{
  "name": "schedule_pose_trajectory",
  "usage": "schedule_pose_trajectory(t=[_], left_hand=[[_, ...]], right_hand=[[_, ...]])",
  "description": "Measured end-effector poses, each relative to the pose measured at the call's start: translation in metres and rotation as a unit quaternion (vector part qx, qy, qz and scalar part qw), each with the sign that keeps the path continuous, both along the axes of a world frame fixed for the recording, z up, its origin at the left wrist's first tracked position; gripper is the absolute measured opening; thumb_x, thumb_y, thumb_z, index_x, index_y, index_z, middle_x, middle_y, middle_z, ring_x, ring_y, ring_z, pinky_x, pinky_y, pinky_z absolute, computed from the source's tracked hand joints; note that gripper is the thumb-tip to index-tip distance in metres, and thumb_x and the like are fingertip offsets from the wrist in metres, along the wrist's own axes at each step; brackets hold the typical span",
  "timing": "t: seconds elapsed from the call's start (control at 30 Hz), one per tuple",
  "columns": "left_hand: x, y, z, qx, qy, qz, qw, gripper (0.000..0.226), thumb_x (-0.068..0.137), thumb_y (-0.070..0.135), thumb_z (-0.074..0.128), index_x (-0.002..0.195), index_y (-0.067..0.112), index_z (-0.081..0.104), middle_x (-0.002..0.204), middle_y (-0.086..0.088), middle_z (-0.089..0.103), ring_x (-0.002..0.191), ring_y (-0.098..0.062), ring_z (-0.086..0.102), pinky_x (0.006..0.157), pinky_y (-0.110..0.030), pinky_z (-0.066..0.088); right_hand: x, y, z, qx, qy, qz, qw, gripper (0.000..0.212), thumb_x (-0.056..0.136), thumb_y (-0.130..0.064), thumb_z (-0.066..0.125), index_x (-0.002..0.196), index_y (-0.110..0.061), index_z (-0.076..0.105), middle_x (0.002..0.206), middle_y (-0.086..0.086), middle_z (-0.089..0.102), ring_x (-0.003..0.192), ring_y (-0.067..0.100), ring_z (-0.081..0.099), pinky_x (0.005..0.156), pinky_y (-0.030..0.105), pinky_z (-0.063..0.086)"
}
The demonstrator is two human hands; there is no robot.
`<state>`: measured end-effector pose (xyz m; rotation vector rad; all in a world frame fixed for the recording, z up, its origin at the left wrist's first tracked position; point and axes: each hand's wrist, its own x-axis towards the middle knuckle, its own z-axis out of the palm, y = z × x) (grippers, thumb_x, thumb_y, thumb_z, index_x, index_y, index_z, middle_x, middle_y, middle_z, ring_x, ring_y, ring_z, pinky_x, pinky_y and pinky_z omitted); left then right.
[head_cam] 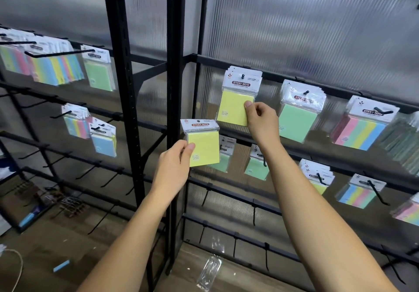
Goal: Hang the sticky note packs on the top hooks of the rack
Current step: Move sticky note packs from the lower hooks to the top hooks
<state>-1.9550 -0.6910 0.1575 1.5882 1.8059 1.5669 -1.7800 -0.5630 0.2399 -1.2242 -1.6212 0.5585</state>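
A yellow sticky note pack in clear plastic with a white header card (237, 98) is hanging upright, long axis vertical, on a black top hook (243, 75) of the black metal rack (174, 65). The right hand (261, 119) is pinching its lower right corner, thumb in front. A second yellow sticky note pack (201, 143), header up and slightly tilted, is sitting lower left, free of any hook, with the left hand (174, 167) pinching its left edge. A green pack (299, 112) is hanging just right.
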Motion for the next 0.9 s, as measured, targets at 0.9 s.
schedule_pose_trajectory(t=[0.9], left_hand=[[0.017,0.046,0.037,-0.011,0.087,-0.081,0.993,0.032,0.103,0.042,0.041,0.085,0.019,0.055,0.071,0.003,0.061,0.063,-0.01,0.05,0.06,-0.034,0.039]], right_hand=[[0.022,-0.043,-0.028,0.006,0.043,0.106,0.993,0.023,0.097,-0.03,0.062,0.091,-0.008,0.066,0.085,0.013,0.067,0.07,0.01,0.052,0.062,0.023,0.04]])
